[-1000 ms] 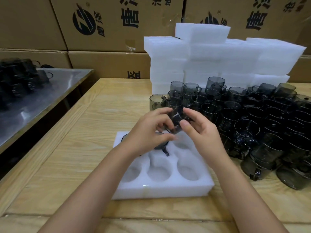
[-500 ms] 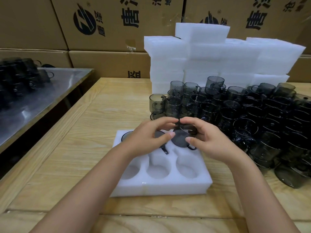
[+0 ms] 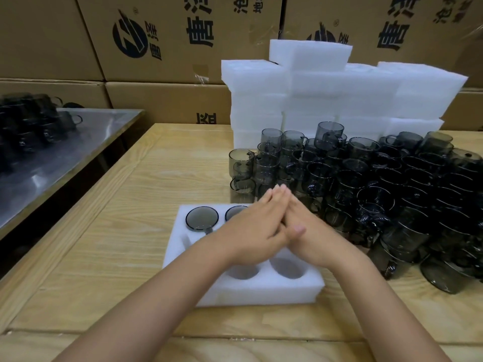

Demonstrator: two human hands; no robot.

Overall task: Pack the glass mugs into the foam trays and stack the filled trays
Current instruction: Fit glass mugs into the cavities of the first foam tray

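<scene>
A white foam tray (image 3: 180, 259) lies on the wooden table in front of me. A smoky glass mug (image 3: 202, 218) sits sunk in its back left pocket. A second mug (image 3: 234, 212) in the back middle pocket shows only partly. My left hand (image 3: 251, 226) and my right hand (image 3: 316, 233) lie flat with straight fingers, fingertips together, over the tray's back right pocket. What is under them is hidden. Two front pockets (image 3: 286, 267) are hollow.
A dense pile of loose smoky mugs (image 3: 366, 189) fills the table's right side, close to the tray. Stacked white foam trays (image 3: 339, 100) stand behind it. A steel table (image 3: 65, 163) with dark mugs is at the left. Cardboard boxes (image 3: 170, 35) line the back.
Both hands brought a mug down from above the tray into the back right pocket, let go of it, and now lie flat over that spot.
</scene>
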